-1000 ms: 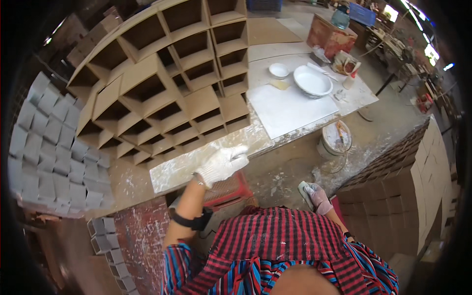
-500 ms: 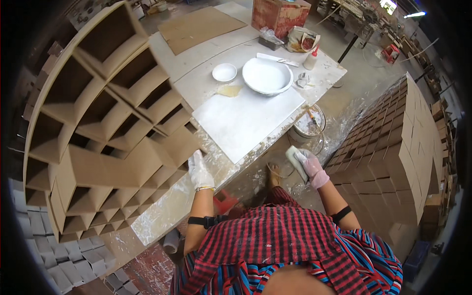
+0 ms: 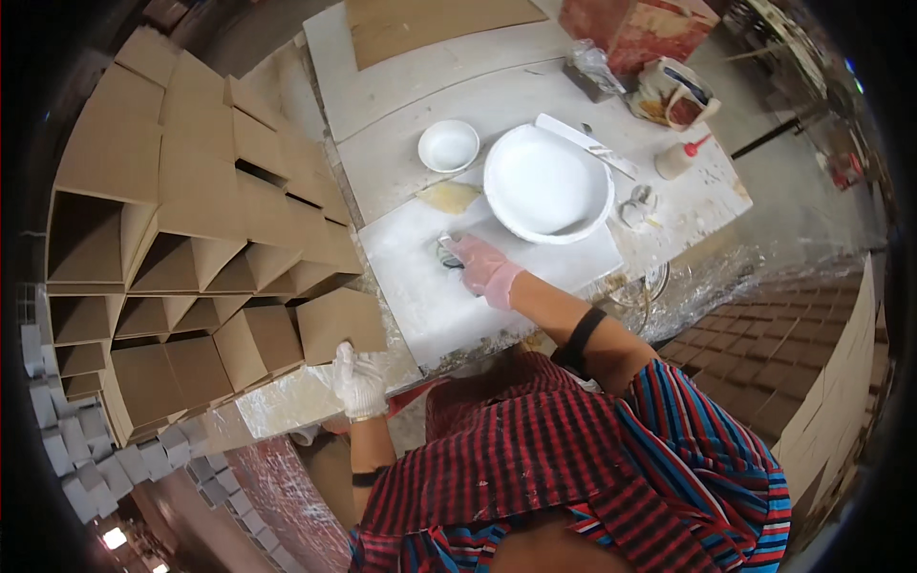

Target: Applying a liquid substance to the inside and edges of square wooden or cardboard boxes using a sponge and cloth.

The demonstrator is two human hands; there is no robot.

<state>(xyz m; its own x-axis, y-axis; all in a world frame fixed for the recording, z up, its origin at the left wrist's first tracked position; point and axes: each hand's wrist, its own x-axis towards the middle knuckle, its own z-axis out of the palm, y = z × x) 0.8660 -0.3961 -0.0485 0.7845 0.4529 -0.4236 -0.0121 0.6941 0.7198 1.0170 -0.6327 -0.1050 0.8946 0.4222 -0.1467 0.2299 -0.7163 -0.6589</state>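
My right hand (image 3: 485,270), in a pink-stained glove, is closed on a pale, sponge-like pad (image 3: 447,252) and presses it to a white-coated board (image 3: 401,277). The fingers cover most of the pad, so its exact kind is unclear. My left hand (image 3: 359,384), in a white knitted glove, grips the lower edge of an open cardboard box (image 3: 339,323) at the near corner of a stack. Just beyond my right hand stands a wide white basin (image 3: 549,186) of white liquid. A small white bowl (image 3: 448,146) is to its left.
A flat white tool (image 3: 583,145) lies across the basin's rim. Right of it are a red-tipped bottle (image 3: 680,158) and a bag (image 3: 671,95). Stacked cardboard boxes (image 3: 201,124) line the left; more stacked cardboard (image 3: 793,358) stands on the right. A bucket (image 3: 642,288) is beside the table.
My right hand has swung in from beside the table onto the white board with the pad. The left-hand cardboard stack has turned and shifted, my left hand staying at its near edge.
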